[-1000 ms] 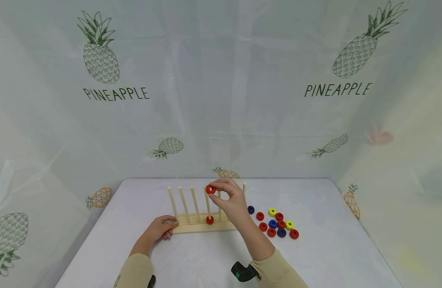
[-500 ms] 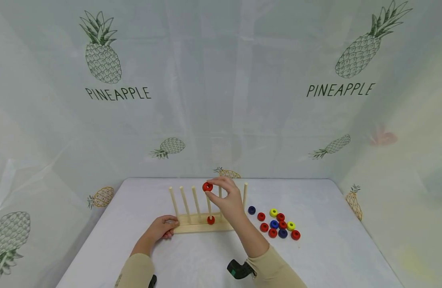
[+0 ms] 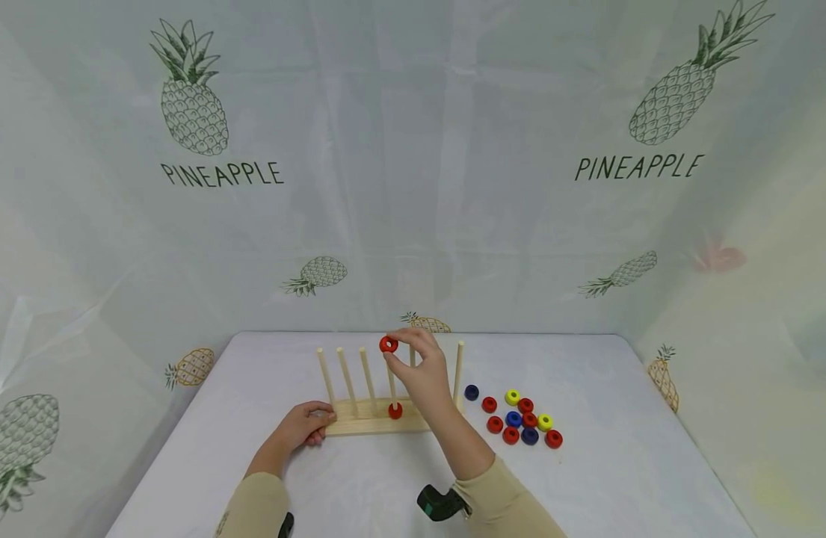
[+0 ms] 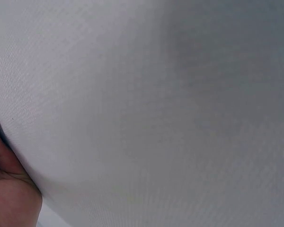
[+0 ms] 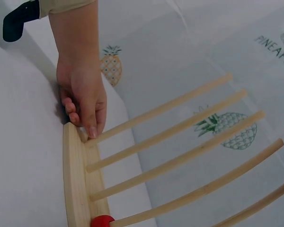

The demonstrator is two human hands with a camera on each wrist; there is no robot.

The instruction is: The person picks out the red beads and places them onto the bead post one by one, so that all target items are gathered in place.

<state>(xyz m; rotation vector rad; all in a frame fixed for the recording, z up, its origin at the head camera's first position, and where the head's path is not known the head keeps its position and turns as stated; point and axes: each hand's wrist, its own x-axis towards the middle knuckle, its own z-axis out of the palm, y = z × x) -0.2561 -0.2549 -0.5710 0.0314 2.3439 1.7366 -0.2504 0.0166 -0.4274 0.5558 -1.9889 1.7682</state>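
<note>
Your right hand [image 3: 427, 373] has its grip pinched on a red ring [image 3: 389, 350], near the tip of the fourth peg [image 3: 391, 385] from left; a second red ring [image 3: 395, 415] sits at that peg's foot. Your left hand [image 3: 301, 424] grips the wooden rack [image 3: 359, 427] by its left end.

My right hand [image 3: 424, 375] is raised, the right forearm [image 3: 458, 439] slanting up and leftward — thumb and forefinger curved into a pinch. My left hand [image 3: 303, 424] sits lower, the left forearm [image 3: 267, 457] reaching forward — thumb beside forefinger, other fingers curled in.
</note>
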